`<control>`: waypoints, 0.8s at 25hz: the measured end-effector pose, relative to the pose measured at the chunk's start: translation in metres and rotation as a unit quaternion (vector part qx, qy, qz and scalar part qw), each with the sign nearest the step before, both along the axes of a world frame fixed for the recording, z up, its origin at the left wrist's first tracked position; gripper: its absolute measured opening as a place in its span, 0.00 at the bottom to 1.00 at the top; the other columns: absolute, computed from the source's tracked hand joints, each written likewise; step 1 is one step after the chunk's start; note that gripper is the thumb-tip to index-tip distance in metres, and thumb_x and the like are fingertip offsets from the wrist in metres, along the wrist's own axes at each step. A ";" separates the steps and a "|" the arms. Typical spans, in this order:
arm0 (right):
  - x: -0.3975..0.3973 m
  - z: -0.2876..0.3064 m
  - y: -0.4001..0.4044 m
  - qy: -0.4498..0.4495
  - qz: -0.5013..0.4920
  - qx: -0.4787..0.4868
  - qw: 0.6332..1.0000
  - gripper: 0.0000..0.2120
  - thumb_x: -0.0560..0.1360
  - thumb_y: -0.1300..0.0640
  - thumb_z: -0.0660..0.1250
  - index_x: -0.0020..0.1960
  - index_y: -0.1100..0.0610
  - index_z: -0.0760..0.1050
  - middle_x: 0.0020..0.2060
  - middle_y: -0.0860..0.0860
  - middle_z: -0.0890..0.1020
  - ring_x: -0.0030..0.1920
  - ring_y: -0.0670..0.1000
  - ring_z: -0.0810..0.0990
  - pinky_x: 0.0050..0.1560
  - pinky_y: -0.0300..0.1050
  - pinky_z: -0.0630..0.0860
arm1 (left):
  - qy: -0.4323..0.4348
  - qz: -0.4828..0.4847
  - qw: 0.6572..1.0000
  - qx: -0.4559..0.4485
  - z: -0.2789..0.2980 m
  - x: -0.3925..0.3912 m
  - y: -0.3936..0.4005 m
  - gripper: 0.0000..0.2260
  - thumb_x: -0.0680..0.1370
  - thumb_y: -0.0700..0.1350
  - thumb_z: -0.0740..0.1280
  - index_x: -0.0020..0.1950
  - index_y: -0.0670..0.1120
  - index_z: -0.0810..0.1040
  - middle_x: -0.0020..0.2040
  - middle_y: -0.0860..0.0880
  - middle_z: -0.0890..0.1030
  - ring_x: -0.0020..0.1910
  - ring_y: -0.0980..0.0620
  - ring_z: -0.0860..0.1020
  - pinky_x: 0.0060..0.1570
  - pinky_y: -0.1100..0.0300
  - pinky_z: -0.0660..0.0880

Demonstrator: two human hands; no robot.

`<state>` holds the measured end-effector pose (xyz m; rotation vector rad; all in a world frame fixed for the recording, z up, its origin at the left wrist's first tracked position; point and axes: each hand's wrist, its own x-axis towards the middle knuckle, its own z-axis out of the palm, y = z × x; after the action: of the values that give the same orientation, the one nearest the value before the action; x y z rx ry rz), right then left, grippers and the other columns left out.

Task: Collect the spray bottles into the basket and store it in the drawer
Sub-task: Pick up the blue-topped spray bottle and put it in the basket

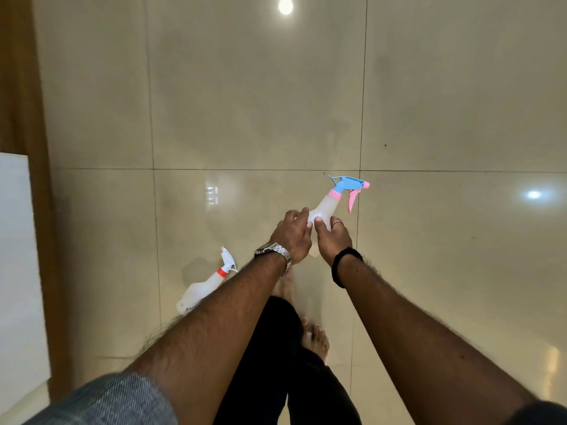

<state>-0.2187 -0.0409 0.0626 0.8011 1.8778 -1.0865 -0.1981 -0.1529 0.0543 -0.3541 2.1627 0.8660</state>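
A clear spray bottle with a blue and pink trigger head (333, 202) is held above the floor, tilted, its nozzle pointing up and right. My right hand (333, 239) is wrapped around its body from below. My left hand (291, 233), with a metal watch on the wrist, touches the bottle's body from the left. A second clear spray bottle with a white head and red collar (205, 285) lies on its side on the floor, left of my left forearm. No basket or drawer is in view.
Glossy beige floor tiles (245, 102) fill the view, with light reflections. A brown wooden panel (33, 118) and a white surface (15, 256) stand along the left edge. My bare feet (316, 337) and dark trousers are below my hands.
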 end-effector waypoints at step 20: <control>0.110 0.276 -0.114 0.241 0.152 -0.100 0.953 0.27 0.78 0.45 0.64 0.74 0.54 0.68 0.68 0.49 0.73 0.64 0.48 0.76 0.68 0.48 0.72 | 0.240 0.376 0.895 -0.028 0.287 0.144 -0.075 0.20 0.83 0.43 0.58 0.76 0.42 0.67 0.75 0.45 0.69 0.73 0.46 0.70 0.72 0.53 0.68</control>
<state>-0.1089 -0.1552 0.3387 0.1194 2.1506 -1.3243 -0.0543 -0.2276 0.3410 -1.1650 2.5247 1.4297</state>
